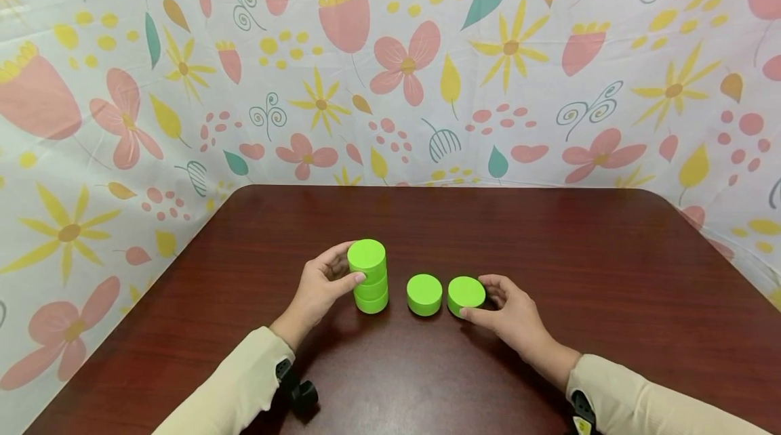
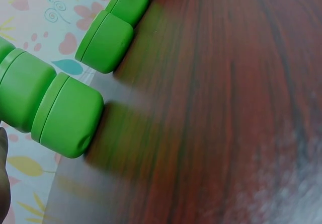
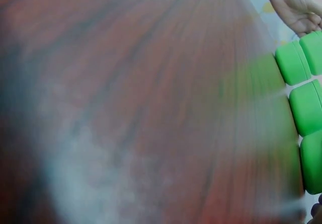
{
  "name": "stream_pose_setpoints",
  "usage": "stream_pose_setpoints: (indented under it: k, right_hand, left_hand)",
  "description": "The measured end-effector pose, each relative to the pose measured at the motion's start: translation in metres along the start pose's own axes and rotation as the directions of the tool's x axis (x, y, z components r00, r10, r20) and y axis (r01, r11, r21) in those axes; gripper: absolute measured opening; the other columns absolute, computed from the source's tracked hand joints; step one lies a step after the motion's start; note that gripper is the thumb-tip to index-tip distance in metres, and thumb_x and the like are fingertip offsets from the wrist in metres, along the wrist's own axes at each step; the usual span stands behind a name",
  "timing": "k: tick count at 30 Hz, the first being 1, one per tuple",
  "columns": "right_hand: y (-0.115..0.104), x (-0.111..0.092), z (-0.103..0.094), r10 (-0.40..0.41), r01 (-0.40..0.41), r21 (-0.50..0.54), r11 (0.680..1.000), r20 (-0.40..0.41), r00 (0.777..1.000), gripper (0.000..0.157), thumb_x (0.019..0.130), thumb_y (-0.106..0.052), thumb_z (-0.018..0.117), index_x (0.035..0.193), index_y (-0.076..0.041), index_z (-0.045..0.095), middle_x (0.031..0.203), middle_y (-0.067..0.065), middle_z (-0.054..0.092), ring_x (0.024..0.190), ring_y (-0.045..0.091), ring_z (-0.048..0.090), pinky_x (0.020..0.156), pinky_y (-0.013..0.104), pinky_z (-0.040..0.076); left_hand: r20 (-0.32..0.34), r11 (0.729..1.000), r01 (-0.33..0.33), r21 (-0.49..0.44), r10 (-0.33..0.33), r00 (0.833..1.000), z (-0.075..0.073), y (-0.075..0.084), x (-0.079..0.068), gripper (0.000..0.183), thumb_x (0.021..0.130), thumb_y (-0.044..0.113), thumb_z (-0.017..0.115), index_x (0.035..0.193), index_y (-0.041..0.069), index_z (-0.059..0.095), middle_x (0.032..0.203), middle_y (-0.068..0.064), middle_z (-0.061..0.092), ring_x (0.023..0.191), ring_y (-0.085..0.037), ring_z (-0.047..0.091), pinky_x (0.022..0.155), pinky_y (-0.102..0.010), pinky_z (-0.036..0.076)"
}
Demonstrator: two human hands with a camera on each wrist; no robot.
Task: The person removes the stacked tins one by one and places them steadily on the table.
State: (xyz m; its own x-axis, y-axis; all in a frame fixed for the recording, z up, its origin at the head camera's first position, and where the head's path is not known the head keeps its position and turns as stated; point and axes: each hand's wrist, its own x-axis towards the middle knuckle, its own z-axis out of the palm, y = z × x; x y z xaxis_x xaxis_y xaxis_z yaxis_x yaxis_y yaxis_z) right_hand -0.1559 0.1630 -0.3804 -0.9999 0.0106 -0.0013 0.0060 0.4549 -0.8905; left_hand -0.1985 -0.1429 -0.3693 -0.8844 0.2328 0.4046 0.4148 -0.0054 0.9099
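Three round lidded green containers stand in a stack (image 1: 370, 286), left of the middle of the table. My left hand (image 1: 317, 289) grips the upper part of this stack, thumb in front and fingers behind. A single green container (image 1: 424, 295) stands just right of the stack, with a gap between them. Beside it is another green container (image 1: 466, 294), which my right hand (image 1: 512, 313) holds from its right side, thumb at the front. The left wrist view shows a small dent in the bottom container (image 2: 70, 116) of the stack.
The dark reddish wooden table (image 1: 427, 374) has rounded far corners and a glossy surface. A flower-patterned cloth (image 1: 390, 116) hangs behind it and along the left side. A black wrist device (image 1: 299, 391) sticks out from the left sleeve.
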Motion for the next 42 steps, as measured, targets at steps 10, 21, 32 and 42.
stream_pose_setpoints:
  k: [10, 21, 32, 42]
  right_hand:
    - [-0.007, 0.006, -0.010, -0.095, 0.095, -0.034, 0.995, -0.005, 0.995, 0.059, 0.075, -0.024, 0.077, 0.122, -0.002, 0.051, 0.124, 0.017, 0.057, 0.117, 0.032, 0.053, 0.096, 0.043, 0.043]
    - [-0.026, 0.015, -0.015, -0.217, 0.218, -0.074, 0.973, 0.033, 0.976, 0.057, 0.075, -0.028, 0.077, 0.122, -0.006, 0.052, 0.124, 0.017, 0.058, 0.119, 0.033, 0.051, 0.091, 0.048, 0.045]
    - [-0.054, 0.023, -0.006, -0.284, 0.287, -0.021, 0.958, 0.086, 0.955, 0.056, 0.074, -0.027, 0.078, 0.120, -0.009, 0.053, 0.125, 0.012, 0.057, 0.121, 0.031, 0.050, 0.093, 0.047, 0.045]
    - [-0.081, 0.031, 0.013, -0.377, 0.376, 0.037, 0.926, 0.160, 0.912, 0.054, 0.074, -0.023, 0.079, 0.119, -0.007, 0.054, 0.123, 0.010, 0.058, 0.120, 0.028, 0.052, 0.095, 0.044, 0.045]
  left_hand:
    - [0.001, 1.000, 0.002, -0.005, -0.002, 1.000, 0.001, 0.001, 0.000, 0.052, 0.077, -0.004, 0.069, 0.126, -0.006, 0.050, 0.105, 0.006, 0.066, 0.099, -0.009, 0.062, 0.088, -0.024, 0.048]
    - [-0.003, 1.000, 0.009, -0.030, -0.009, 1.000, 0.001, 0.001, 0.000, 0.058, 0.076, -0.008, 0.067, 0.130, -0.007, 0.047, 0.114, -0.008, 0.064, 0.101, -0.009, 0.061, 0.091, -0.024, 0.046]
    - [0.037, 0.998, 0.063, 0.010, -0.064, 0.997, -0.004, -0.003, -0.003, 0.060, 0.077, -0.005, 0.069, 0.133, -0.004, 0.046, 0.126, -0.025, 0.054, 0.110, -0.012, 0.058, 0.094, -0.026, 0.044]
    - [0.061, 0.994, 0.101, 0.039, -0.104, 0.993, -0.006, -0.009, -0.006, 0.056, 0.076, -0.004, 0.070, 0.129, -0.005, 0.050, 0.121, -0.026, 0.057, 0.106, -0.016, 0.059, 0.090, -0.028, 0.047]
